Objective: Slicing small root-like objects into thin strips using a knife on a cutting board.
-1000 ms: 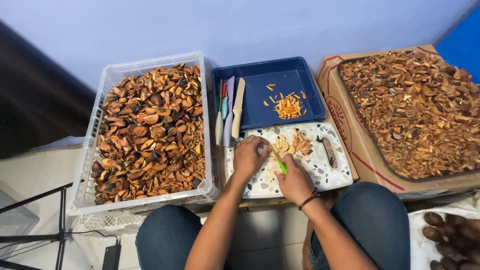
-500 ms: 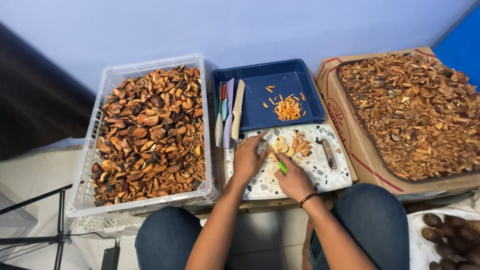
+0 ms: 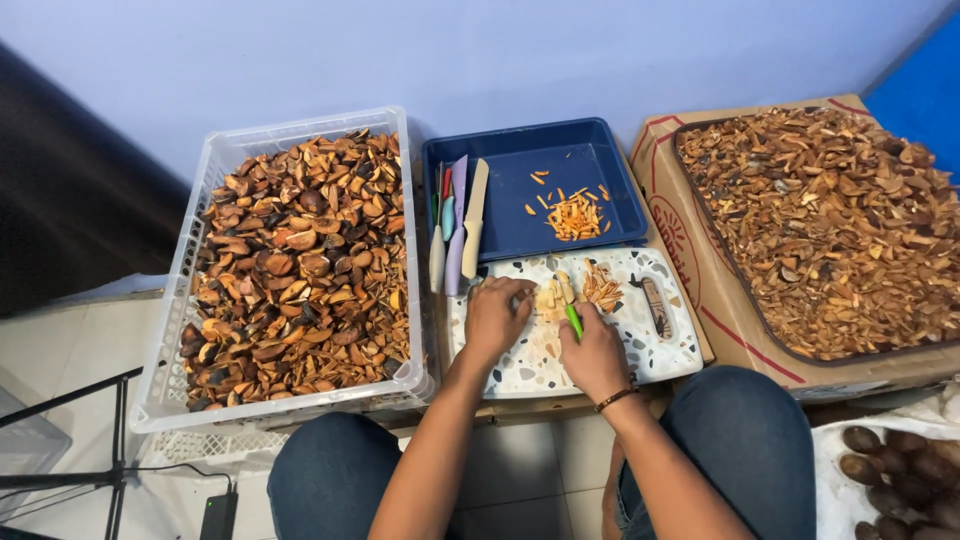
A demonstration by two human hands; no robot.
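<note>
My right hand (image 3: pixel 592 352) grips a green-handled knife (image 3: pixel 570 306) whose blade rests on a pale piece of fruit (image 3: pixel 547 298). My left hand (image 3: pixel 495 315) presses on that piece from the left, fingers curled over it. Both hands work on a white speckled cutting board (image 3: pixel 660 345). A small pile of orange slivers (image 3: pixel 601 287) lies on the board just right of the blade. Behind the board stands a blue tray (image 3: pixel 520 215) with more orange slivers (image 3: pixel 576 214) and several pastel knives (image 3: pixel 457 235) along its left side.
A white plastic crate (image 3: pixel 185 275) at the left is full of brown halved husks. At the right, a dark tray of brown chopped pieces (image 3: pixel 830 225) rests on a cardboard box (image 3: pixel 665 215). Whole dark fruits (image 3: pixel 895 480) lie bottom right. My knees frame the floor below.
The hands stay on the board over the same piece; the knife has shifted only slightly along it. Nothing else has moved.
</note>
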